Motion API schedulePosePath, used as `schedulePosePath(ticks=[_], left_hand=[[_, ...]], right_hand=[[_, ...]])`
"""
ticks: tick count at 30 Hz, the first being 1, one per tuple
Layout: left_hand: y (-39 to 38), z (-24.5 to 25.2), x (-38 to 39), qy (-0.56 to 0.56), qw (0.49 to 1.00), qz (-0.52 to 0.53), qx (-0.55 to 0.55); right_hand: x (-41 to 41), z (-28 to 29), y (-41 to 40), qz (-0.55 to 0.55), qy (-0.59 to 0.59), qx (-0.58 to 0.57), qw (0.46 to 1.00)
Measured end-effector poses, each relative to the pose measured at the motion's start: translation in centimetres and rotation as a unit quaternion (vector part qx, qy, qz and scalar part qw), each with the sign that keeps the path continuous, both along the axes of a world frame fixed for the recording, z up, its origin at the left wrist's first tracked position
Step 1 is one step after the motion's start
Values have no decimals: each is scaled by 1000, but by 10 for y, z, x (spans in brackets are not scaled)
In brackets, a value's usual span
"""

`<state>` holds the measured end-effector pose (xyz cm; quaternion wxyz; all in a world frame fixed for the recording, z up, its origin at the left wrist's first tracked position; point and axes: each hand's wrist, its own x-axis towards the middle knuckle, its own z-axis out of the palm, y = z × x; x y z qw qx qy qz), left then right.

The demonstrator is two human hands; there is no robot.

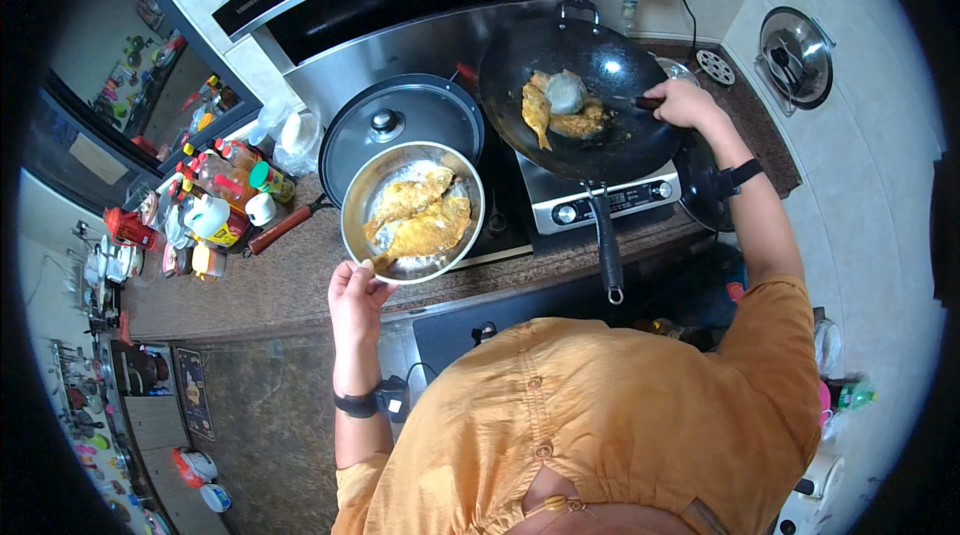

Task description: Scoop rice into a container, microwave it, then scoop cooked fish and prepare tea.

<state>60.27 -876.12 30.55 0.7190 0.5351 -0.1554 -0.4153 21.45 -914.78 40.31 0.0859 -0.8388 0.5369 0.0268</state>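
Note:
My left hand (361, 293) grips the near rim of a round metal dish (351, 229), thumb on top beside a tail. Two browned whole fish (429, 226) lie in this dish. My right hand (684, 104) is closed on the dark handle of a cooking utensil, likely a spatula (566, 92), whose metal head is inside a black wok (637, 137). Browned fish (535, 113) lie in the wok beside and below the utensil head. The wok rests on a portable electric cooker (551, 197), its long handle pointing toward me.
A lidded pan (346, 119) with a wooden handle stands behind the dish. Bottles and jars (225, 197) crowd the counter's left side. Another lid (705, 194) sits right of the cooker. A range hood (450, 2) spans the back, and a glass lid (796, 59) hangs on the right wall.

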Motion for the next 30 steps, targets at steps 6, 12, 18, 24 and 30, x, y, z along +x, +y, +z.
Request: schedulePosePath(ticks=[6,12,18,24,30], left_hand=[[-1,4,-1,-1,1000,-2,4],[-25,5,-1,-12,1000,-19,0],[-64,5,-16,-9,999,-33,-15],[-124,5,-45,6,996,-62,-59],[-191,-1,-98,33,992,-39,-114]], right_hand=[[-43,-36,-21,-80,-168,296,937],[-33,-72,-17,-63,-266,252,928],[-60,-55,6,-78,-355,280,889],[-79,38,51,-69,-356,240,901],[-71,122,91,-68,-313,243,916]])
